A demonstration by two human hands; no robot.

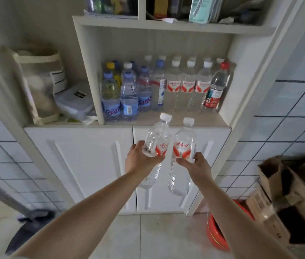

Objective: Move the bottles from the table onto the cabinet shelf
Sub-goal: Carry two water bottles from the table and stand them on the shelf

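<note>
Two bottles in hand, one each. Left hand (142,161) grips the left bottle (156,141) round its label; right hand (194,166) grips the right bottle (182,144) the same way. Both are clear, white-capped, red-and-white labelled, caps tilted up toward the shelf (194,118), held in the air just in front of and below its front edge. The two bottles nearly touch at the labels.

On the shelf, behind the held caps, a bare strip of board. Further back stand rows of bottles, at least two deep: a blue-labelled group (127,90) at the shelf's left end, one of them yellow-capped (110,66); a white-capped group with red labels (189,85) in the middle, four countable in front; one red-capped bottle (216,86) at the right end. Back-row count unclear.

Left of the shelf, past an upright divider (91,75), a cloth bag (39,85) and a lidded plastic box (73,101). Above the shelf, a compartment with books and packets, blurred. Below it, two white cabinet doors (95,165).

Room: white tiled wall with dark grout on both sides of the cabinet, pale tiled floor. Right of the doors on the floor, a red basin (217,234) and cardboard boxes (288,199). Left of the doors, a dark dustpan-like thing (28,227), blurred.
</note>
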